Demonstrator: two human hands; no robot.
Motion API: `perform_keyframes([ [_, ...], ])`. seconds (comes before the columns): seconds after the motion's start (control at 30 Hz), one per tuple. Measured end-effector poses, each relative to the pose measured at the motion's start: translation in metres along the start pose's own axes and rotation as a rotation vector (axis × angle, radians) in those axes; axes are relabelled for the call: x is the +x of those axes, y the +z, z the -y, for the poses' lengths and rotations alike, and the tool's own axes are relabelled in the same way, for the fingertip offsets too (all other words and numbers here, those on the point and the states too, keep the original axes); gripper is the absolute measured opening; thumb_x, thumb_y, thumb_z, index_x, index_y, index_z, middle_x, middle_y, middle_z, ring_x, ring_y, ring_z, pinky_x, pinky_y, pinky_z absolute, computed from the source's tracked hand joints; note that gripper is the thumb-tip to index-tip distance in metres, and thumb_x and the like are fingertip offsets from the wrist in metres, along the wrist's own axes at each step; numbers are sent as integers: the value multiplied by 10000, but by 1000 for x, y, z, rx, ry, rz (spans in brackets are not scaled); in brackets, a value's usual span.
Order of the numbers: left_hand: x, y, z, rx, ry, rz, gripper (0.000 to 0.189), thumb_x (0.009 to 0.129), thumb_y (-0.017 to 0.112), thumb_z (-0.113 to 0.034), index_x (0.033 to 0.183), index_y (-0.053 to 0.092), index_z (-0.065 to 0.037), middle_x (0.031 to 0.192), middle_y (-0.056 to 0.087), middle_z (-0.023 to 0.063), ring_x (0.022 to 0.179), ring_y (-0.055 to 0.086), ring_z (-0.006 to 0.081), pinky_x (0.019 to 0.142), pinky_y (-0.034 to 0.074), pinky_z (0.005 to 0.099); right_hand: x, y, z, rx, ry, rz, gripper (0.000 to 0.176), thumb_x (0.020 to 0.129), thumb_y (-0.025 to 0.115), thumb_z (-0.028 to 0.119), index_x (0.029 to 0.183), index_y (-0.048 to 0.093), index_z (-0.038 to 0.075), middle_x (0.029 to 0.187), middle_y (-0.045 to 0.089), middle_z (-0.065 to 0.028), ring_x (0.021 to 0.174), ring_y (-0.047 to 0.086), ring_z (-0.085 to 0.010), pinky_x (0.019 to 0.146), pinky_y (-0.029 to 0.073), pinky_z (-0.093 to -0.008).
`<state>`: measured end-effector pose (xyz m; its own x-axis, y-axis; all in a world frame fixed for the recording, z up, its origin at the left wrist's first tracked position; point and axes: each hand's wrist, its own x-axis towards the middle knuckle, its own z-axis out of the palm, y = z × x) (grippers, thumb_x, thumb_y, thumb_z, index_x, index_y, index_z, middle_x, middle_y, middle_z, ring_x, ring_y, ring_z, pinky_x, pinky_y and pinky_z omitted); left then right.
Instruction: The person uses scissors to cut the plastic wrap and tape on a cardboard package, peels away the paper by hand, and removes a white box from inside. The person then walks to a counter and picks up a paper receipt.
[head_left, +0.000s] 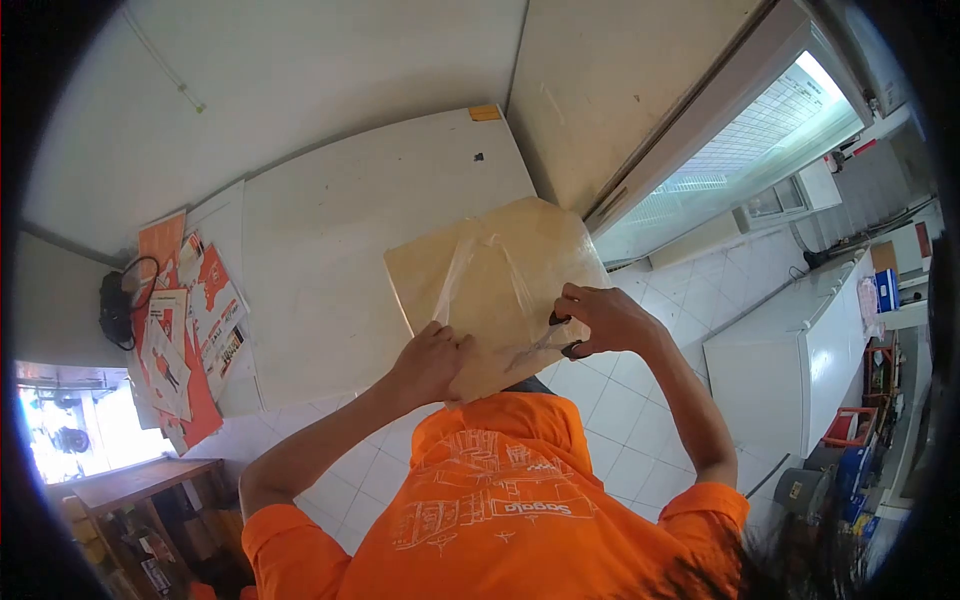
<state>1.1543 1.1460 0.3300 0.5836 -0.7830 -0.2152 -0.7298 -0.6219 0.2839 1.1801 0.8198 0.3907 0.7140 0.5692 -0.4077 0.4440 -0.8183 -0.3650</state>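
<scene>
A tan board or sheet of card (540, 235) lies at the table's near right corner, partly under clear plastic film (520, 290). My left hand (430, 362) is closed at its near left edge, with the fingertips pinching the film. In my right hand (612, 318) is a pair of scissors (540, 346) with black handles, my fingers in the loops. The blades point left over the near part of the board, towards my left hand. Glare on the film hides whether the blades are apart or touch it.
The white table (320, 270) meets the wall at the back. Orange and white printed papers (205, 290) and a black corded object (120, 300) lie at its left end. A sliding window (740, 150) is at the right, with a white cabinet (765, 350) below on the tiled floor.
</scene>
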Motion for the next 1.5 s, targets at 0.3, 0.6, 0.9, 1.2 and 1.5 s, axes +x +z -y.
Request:
perform_keyframes([
  [0.3, -9, -1, 31, 153, 246, -229, 225, 836, 782, -238, 1005, 686, -126, 1014, 666, 26, 1086, 604, 203, 971, 448, 352, -26, 9, 1, 82, 154, -44, 577, 704, 911, 376, 1137, 635, 111, 1123, 623, -15, 1003, 659, -234, 833, 554, -403],
  [0.6, -23, -11, 19, 137, 246, -12, 345, 805, 797, -409, 1008, 708, -144, 982, 700, -8, 1153, 578, 190, 1105, 367, 409, -44, 17, 15, 175, 176, -83, 563, 733, 890, 342, 1193, 645, 127, 1186, 630, -22, 1055, 676, -251, 889, 569, -414],
  [0.9, -63, 70, -2, 70, 333, -272, 288, 845, 776, -288, 1051, 691, -105, 1101, 644, 80, 1149, 599, 301, 1061, 459, 474, -25, 31, 28, 138, 99, -75, 593, 711, 905, 355, 1165, 630, 91, 1147, 628, -38, 1028, 669, -252, 851, 559, -409],
  [1.2, -77, 65, -52, -559, 109, -586, 216, 938, 695, -156, 1109, 671, -26, 1072, 648, 142, 1001, 654, 318, 882, 558, 438, -5, 39, 41, 267, 31, -128, 574, 716, 906, 314, 1150, 624, 65, 1147, 628, -62, 1052, 646, -265, 879, 533, -387],
  [1.5, -62, 99, -73, -707, -106, -606, 151, 895, 684, -31, 1043, 655, -18, 973, 691, 158, 915, 696, 360, 739, 570, 418, 0, 122, 69, 496, -131, -444, 523, 704, 887, 174, 1139, 616, 72, 1231, 596, -115, 1189, 550, -362, 1040, 437, -459],
])
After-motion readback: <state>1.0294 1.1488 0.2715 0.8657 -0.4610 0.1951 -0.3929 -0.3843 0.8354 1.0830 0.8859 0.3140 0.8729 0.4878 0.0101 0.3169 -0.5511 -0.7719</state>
